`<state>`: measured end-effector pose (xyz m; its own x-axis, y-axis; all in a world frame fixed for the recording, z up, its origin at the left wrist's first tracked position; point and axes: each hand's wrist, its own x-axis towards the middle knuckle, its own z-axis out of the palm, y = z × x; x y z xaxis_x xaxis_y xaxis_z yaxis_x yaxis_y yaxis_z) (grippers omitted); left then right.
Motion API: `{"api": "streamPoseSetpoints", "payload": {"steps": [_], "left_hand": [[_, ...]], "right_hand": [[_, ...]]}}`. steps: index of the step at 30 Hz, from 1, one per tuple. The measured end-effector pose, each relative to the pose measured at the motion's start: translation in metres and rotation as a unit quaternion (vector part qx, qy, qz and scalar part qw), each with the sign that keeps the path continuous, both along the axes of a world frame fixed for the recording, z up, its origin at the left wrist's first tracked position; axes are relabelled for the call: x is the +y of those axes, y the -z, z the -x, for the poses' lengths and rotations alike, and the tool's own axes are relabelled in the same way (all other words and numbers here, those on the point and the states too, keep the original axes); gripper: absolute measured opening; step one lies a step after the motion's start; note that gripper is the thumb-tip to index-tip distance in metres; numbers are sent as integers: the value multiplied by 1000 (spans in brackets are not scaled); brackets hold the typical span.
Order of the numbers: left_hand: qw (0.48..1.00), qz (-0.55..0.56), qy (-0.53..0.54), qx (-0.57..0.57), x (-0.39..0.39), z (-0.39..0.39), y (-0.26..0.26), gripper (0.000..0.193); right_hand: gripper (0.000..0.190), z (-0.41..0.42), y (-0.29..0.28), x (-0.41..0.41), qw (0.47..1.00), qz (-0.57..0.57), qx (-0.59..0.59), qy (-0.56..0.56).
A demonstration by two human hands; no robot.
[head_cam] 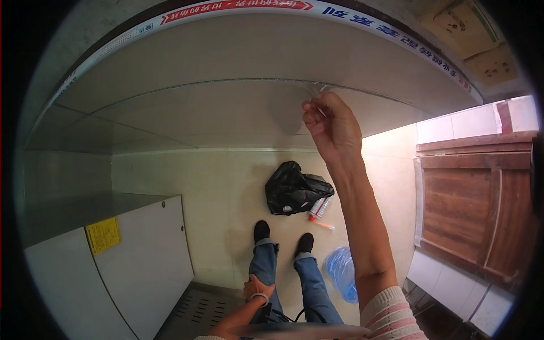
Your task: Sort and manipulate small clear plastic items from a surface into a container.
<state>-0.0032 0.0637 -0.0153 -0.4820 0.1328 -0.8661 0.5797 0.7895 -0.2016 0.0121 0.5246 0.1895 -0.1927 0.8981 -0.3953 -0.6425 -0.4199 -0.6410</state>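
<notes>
My right hand [333, 123] is raised against a grey tiled wall [221, 110], close below a dark joint line [238, 79] between tiles. Its fingers pinch a thin pale piece [316, 90], too small and blurred to name. A soft shadow falls on the tile beside these fingers. My left hand [258, 288], with a pale bangle [260, 296] at the wrist, rests on the left leg of my blue jeans [262, 263] near the knee and holds nothing.
On the pale floor [212, 238] lie a black plastic bag [293, 189], a white tube with a red cap [321, 207], a thin orange stick [325, 226] and a clear blue plastic container [340, 272]. White cabinet panels [144, 259] stand left, brown wooden doors [459, 208] right. Printed trim [238, 9] edges the wall.
</notes>
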Motion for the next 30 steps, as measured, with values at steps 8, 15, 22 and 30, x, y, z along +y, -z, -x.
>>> {"api": "streamPoseSetpoints", "payload": {"steps": [8, 15, 22, 30], "left_hand": [[1000, 0, 10, 12, -4, -3, 4, 91], [1000, -12, 13, 8, -9, -2, 9, 90], [1000, -5, 0, 1, 3, -1, 0, 84], [1000, 3, 4, 21, -5, -4, 8, 82]], "right_hand": [[9, 0, -3, -7, 1000, -7, 1, 5], [16, -6, 5, -12, 999, -37, 2, 21], [14, 5, -8, -8, 1000, -19, 6, -21], [6, 10, -12, -4, 999, 17, 27, 3]]}}
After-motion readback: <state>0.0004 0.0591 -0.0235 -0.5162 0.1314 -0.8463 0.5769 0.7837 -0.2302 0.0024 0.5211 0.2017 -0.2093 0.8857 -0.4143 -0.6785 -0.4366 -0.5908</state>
